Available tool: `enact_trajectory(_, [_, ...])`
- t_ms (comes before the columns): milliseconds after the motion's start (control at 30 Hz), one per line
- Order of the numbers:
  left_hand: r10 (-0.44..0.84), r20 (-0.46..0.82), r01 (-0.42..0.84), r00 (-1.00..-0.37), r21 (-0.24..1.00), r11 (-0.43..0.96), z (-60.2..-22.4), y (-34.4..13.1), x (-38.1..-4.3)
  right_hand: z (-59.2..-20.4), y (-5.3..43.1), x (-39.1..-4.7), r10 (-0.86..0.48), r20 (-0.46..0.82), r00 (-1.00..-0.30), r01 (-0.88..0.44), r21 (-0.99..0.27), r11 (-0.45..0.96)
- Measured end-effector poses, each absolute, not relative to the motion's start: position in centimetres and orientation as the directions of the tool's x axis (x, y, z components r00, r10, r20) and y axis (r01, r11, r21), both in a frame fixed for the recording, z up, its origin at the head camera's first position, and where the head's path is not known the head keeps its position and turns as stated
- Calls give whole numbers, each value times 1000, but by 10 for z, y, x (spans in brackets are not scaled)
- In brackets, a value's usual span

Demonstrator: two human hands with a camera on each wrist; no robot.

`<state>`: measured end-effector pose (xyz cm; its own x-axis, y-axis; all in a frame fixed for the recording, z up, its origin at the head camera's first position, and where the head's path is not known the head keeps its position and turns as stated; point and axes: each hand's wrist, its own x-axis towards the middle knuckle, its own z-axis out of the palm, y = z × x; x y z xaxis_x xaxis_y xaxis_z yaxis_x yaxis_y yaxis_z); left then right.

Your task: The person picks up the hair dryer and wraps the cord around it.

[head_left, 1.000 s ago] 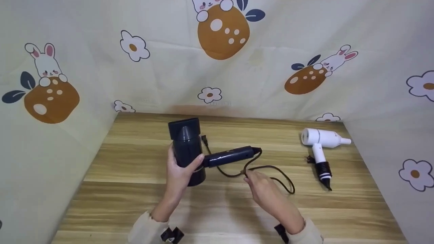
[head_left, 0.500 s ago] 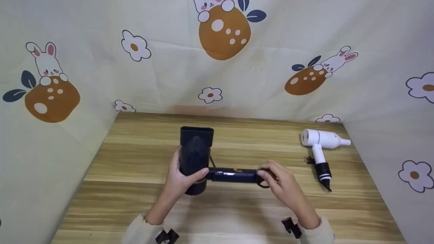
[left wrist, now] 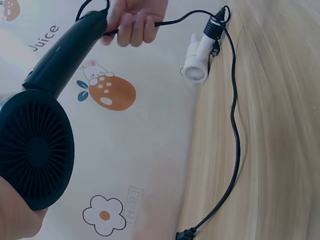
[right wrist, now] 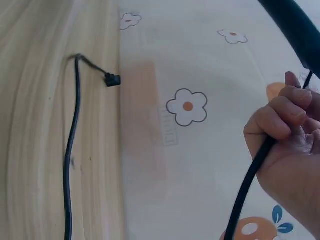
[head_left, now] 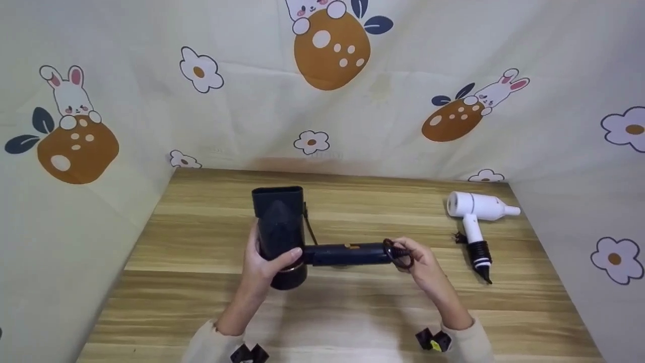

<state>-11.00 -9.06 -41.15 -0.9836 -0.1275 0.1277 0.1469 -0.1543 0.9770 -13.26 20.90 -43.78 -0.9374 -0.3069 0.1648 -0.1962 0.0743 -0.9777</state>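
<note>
My left hand grips the barrel of a dark hair dryer, thumb across its near side. The dryer is held above the table with its flat nozzle toward the back. Its handle reaches out to the right. At the handle's end my right hand holds the black power cord, which makes a loop round that end. In the right wrist view the fingers curl over the cord. From there the cord runs down to the table, ending in a plug.
A white hair dryer lies at the right of the wooden table, its black cord wound round the handle. A printed cloth with rabbits and flowers hangs behind and at both sides.
The right hand has lifted the cord from below the handle to its end, where a loop now goes round. The dryer has turned so its handle lies nearly level, and its nozzle opening shows.
</note>
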Motion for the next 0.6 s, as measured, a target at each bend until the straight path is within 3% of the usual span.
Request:
enact_trajectory(133, [-176, 129, 164, -976, 965, -203, -411, -88, -110, -444, 198, -127, -372, 264, -890, -358, -909, 212])
enact_trajectory(333, [-238, 131, 182, -962, 962, -203, -410, -85, -116, -443, 184, -114, -436, 347, -830, -540, -695, 474])
enact_trajectory(600, [-270, 101, 143, -958, 979, -143, -418, -88, -125, -430, 189, -103, -426, 537, -728, -677, -468, 568])
